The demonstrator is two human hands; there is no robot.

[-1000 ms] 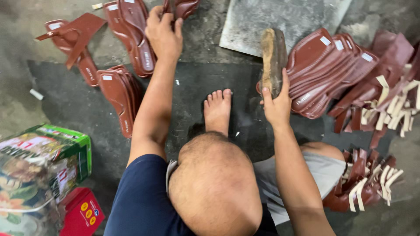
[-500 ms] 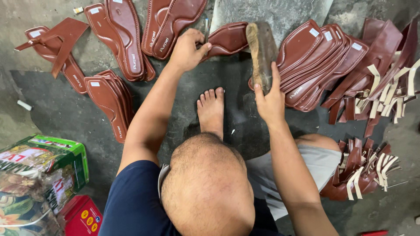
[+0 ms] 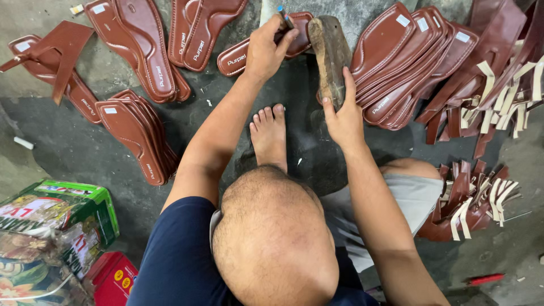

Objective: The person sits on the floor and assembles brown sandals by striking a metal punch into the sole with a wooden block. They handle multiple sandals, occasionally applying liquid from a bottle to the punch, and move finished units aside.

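The block stands on end at upper centre of the frame, on the dark floor, just beside the fanned stack of insoles to its right. It appears to be worn wood: judged stiff, fairly heavy for its size, rough enough not to slip, not fragile. Best hold is around its lower half, where the sides are straight.

The insole lying flat left of the block is judged light, flexible and smooth-faced (likely to slide on the floor if pushed); take it at the edge or pin it from above.

Right hand: arm extended forward, wrist straight, fingers wrapped upward around the lower part of the block, holding it upright.

Left hand: arm extended forward past the bare foot, hand closed narrow around a small blue-tipped tool (its kind cannot be told), held over the insole's right end.

More insoles lie at upper left; strap pieces are heaped at right.
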